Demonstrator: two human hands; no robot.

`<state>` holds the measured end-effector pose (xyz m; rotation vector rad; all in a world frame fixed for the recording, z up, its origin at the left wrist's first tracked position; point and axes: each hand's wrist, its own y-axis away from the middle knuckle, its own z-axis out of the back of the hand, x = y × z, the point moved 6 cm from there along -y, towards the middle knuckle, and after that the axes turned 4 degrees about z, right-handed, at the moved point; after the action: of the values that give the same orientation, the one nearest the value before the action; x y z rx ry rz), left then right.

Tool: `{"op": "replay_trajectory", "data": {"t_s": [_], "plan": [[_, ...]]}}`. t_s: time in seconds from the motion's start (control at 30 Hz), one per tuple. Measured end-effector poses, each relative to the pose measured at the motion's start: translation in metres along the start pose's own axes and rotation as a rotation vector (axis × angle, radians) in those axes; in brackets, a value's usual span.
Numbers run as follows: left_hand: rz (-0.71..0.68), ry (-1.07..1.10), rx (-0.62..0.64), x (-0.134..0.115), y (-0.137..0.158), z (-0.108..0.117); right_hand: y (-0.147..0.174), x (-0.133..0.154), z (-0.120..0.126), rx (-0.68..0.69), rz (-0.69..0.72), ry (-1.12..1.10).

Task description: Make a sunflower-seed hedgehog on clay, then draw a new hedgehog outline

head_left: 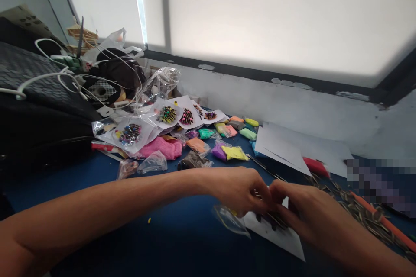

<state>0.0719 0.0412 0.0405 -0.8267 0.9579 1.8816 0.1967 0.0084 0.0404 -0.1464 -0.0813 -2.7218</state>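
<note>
My left hand [242, 191] reaches in from the left with its fingers bent into a pinch. My right hand [303, 207] comes from the right, thumb and fingers pressed together, its tips meeting those of the left. Under both lies a small sheet of white paper [290, 244] bearing a dark cluster of sunflower seeds [276, 220], mostly covered by the fingers. What sits between the fingertips is hidden. A clear plastic bag [232, 223] with something yellow touches the paper's left edge, below my left hand.
Loose sunflower seeds [367, 218] are heaped at the right beside an orange stick [386, 223]. Bagged coloured clay [235, 153] lies behind my hands, near white sheets [282, 149]. Seed clusters with coloured dots [167, 114] rest on papers farther back. Cables and a black bag crowd the left.
</note>
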Motion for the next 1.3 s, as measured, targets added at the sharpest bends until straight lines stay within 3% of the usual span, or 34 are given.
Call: {"op": "replay_trajectory", "data": {"t_s": [0.23, 0.43, 0.63, 0.9, 1.1, 1.3], "plan": [[-0.009, -0.03, 0.024, -0.003, -0.001, -0.003, 0.0, 0.0, 0.001, 0.036, -0.001, -0.039], [0.0, -0.032, 0.019, -0.004, 0.0, -0.002, 0.001, -0.001, 0.007, -0.065, 0.012, -0.116], [0.004, -0.019, 0.019, -0.005, 0.001, -0.002, 0.003, -0.003, 0.01, -0.135, -0.018, -0.033], [-0.005, -0.002, -0.001, 0.0, -0.001, 0.0, 0.002, -0.004, 0.01, -0.088, -0.008, -0.048], [-0.074, 0.105, -0.057, -0.002, -0.002, 0.006, 0.002, -0.002, 0.013, -0.07, -0.026, -0.126], [-0.054, 0.301, -0.116, 0.001, -0.003, 0.014, -0.003, 0.001, 0.019, -0.083, -0.032, -0.25]]}}
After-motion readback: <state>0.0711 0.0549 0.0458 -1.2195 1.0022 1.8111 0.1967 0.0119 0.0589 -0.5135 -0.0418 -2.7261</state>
